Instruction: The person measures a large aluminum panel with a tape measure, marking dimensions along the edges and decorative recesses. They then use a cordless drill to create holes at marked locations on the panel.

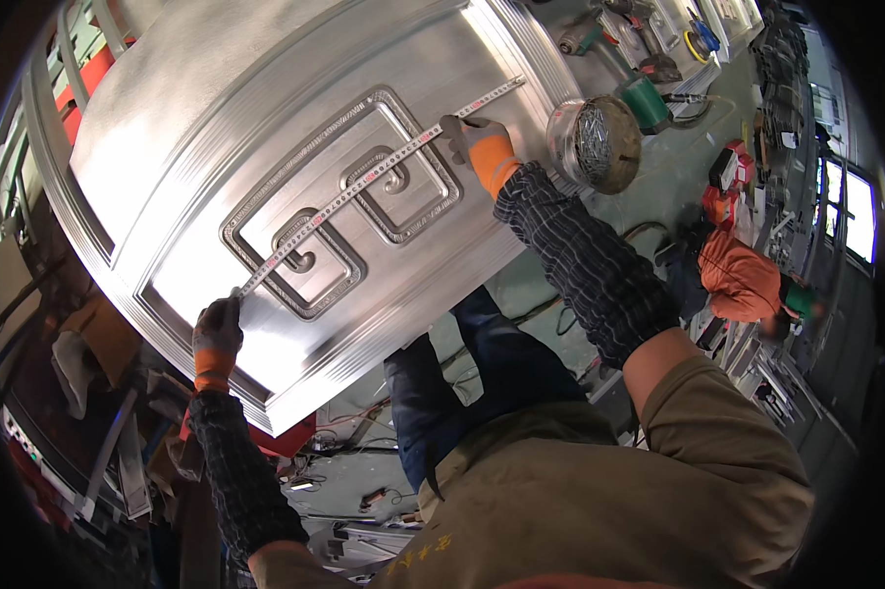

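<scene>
A metal panel (295,83) with a raised squared spiral moulding (403,236) lies in front of me. Diagonally across it stretches the white blade of a tape measure (364,182), its far end near the panel's upper right frame. My left hand (217,339), in a grey and orange glove, is closed on the tape's near end at the lower left edge; whatever sits in the palm is hidden. My right hand (484,152), gloved alike, rests on the panel, its bent fingers closed at the blade to the right of the moulding.
A round container of metal bits (595,145) stands at the panel's right edge. Beyond it are a green cylinder (645,103) and power tools (585,37). A person in orange (742,275) bends over at the right. Cables and metal strips lie on the floor.
</scene>
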A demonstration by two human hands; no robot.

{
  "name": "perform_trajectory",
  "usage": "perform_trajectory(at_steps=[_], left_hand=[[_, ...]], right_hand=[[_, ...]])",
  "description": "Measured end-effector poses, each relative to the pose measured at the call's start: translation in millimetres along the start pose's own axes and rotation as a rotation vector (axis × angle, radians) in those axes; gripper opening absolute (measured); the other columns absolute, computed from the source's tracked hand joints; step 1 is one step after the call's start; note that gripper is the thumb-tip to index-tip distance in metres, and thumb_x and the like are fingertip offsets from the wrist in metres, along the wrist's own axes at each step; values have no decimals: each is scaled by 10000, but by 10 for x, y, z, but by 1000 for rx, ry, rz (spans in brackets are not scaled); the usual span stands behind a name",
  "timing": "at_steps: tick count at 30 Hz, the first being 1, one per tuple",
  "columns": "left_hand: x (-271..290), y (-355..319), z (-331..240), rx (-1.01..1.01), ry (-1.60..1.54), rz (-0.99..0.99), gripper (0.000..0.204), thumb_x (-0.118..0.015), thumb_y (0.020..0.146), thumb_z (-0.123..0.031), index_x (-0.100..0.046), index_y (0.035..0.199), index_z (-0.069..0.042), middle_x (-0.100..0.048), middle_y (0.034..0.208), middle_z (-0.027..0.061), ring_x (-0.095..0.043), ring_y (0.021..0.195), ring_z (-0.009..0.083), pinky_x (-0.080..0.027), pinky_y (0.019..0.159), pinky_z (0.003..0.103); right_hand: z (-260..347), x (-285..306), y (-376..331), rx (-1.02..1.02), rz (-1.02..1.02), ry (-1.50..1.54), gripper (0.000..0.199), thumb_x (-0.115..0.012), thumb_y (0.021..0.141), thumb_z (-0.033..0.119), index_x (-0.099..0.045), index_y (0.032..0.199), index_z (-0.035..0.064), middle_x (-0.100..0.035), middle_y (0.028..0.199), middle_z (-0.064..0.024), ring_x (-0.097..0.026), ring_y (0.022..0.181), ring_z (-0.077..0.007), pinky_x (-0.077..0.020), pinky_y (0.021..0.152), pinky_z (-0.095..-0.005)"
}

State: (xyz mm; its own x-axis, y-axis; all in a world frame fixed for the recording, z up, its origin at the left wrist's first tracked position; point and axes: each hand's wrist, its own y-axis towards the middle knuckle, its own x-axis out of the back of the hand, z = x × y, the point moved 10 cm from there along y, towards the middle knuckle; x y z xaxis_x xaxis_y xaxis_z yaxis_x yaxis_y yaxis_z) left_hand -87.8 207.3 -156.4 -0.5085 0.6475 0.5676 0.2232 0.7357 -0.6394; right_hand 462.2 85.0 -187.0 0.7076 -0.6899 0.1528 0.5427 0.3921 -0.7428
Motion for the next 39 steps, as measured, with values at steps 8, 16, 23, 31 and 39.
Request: perform_trajectory(at_steps=[8,16,23,31,39], left_hand=[[-6,58,152,-57,50,-24,232,-645,988,-217,-724,1035,-3,-678,851,171,-656,771,281,-518,745,392],[-3,3,-11,22,41,3,215,-653,984,-204,-724,1030,-7,-651,793,169,-631,735,283,-498,715,391],[-3,26,43,-43,42,-10,199,-649,983,-193,-720,1010,-10,-637,779,179,-611,724,283,-486,702,396],[-59,42,38,-272,260,7,151,-634,972,-122,-720,1050,-25,-670,885,183,-637,772,328,-517,760,393],[298,171,156,-163,14,-114,178,-637,1002,-194,-689,971,-27,-550,690,50,-496,575,167,-390,554,320]], right_hand=[[2,-2,12,-11,-28,-57,178,-641,957,72,-651,1078,-58,-682,881,-151,-676,707,-266,-541,584,-401],[6,-34,-17,-21,1,-34,195,-640,954,116,-654,1046,-55,-699,861,-162,-688,692,-250,-531,575,-367],[-29,30,53,13,-20,-144,284,-644,954,164,-663,1106,-75,-737,924,-158,-714,737,-236,-567,639,-345],[-52,57,71,-17,-43,-195,291,-640,958,166,-659,1105,-85,-737,933,-148,-718,745,-233,-568,635,-339],[144,-206,100,-24,86,-131,276,-609,987,180,-643,1097,-71,-713,970,-179,-686,739,-248,-543,593,-349]])
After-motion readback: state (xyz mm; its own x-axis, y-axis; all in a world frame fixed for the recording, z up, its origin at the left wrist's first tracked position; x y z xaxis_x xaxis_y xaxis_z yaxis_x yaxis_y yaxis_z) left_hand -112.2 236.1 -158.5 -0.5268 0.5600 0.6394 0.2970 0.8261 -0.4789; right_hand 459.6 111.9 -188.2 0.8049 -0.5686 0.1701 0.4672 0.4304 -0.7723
